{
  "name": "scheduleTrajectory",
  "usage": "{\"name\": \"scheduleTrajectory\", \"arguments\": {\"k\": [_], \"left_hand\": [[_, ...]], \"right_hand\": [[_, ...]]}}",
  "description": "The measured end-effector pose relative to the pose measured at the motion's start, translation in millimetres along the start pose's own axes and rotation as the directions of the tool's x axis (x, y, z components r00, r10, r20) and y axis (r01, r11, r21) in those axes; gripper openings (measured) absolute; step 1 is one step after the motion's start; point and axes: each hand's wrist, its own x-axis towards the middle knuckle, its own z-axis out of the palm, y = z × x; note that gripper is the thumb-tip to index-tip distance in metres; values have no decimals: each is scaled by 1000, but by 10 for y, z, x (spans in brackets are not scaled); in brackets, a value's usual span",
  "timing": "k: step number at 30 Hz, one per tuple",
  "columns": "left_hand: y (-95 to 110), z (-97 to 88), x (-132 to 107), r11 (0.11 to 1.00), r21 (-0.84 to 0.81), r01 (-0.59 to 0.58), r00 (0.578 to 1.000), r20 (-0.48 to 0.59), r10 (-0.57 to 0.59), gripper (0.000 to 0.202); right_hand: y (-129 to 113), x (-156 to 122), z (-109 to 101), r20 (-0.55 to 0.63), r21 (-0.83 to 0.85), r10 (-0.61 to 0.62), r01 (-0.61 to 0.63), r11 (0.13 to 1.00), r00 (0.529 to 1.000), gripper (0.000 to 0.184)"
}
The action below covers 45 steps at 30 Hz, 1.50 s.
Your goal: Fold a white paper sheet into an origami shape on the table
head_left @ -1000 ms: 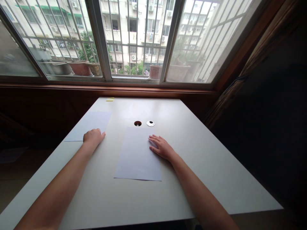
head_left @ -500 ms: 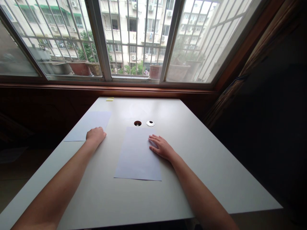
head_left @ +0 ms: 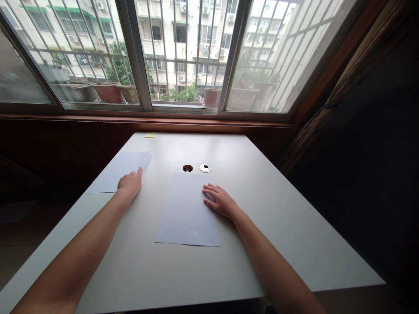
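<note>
**Hand and sheet positions**

The left hand [head_left: 130, 184] rests on the near right corner of the left sheet [head_left: 119, 171]. Its fingers are loosely curled and the forefinger points along the sheet's slightly raised right edge; whether it grips the sheet cannot be determined. The right hand [head_left: 220, 202] lies spread flat, palm down, on the right edge of the centre sheet [head_left: 186, 213], gripping nothing. Both sheets are plain, pale and rectangular, and lie on the white table [head_left: 278, 226].

White table [head_left: 278, 244], round cable hole [head_left: 187, 168], silver cap [head_left: 204, 168] beside it, perhaps a yellow note [head_left: 149, 135], barred window [head_left: 183, 52]
</note>
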Motion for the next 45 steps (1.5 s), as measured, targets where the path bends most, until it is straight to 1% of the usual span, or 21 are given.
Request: {"name": "scheduleTrajectory", "arguments": {"k": [2,6,8,16,22,27,31,34,40,45], "left_hand": [[-11,0,-12,1000,4,5,1000,-20,-5,64],[-58,-22,-47,999,-2,35,998,-61,-35,41],[-92,-41,-79,999,-8,50,995,-90,-51,36],[-200,-65,-262,995,-38,91,975,-201,-97,46],[-212,-57,-379,994,-84,71,938,-333,-95,45],[-176,-86,-485,995,-92,30,918,-390,-63,43],[-150,-97,-544,998,-64,-25,895,-447,-7,42],[-140,-97,-559,997,-49,-64,882,-471,33,41],[-140,-80,-538,998,-27,-64,864,-501,42,42],[-126,-78,-569,993,-39,-113,845,-530,75,42]], "right_hand": [[4,2,4,-4,2,-2,2,1000,1000,44],[11,2,15,-7,6,-7,7,1000,1000,43],[9,0,16,-7,5,-8,8,1000,1000,43],[6,1,12,-8,7,-7,7,1000,1000,44],[16,3,22,-9,1,-8,8,1000,1000,44],[5,2,11,-10,5,-8,8,1000,1000,43],[2,4,3,-4,5,-6,6,1000,1000,44],[7,8,3,-2,0,-10,10,1000,1000,44],[10,5,9,-11,0,-6,6,1000,1000,43],[-2,0,6,-9,5,-6,6,1000,1000,43]]}}
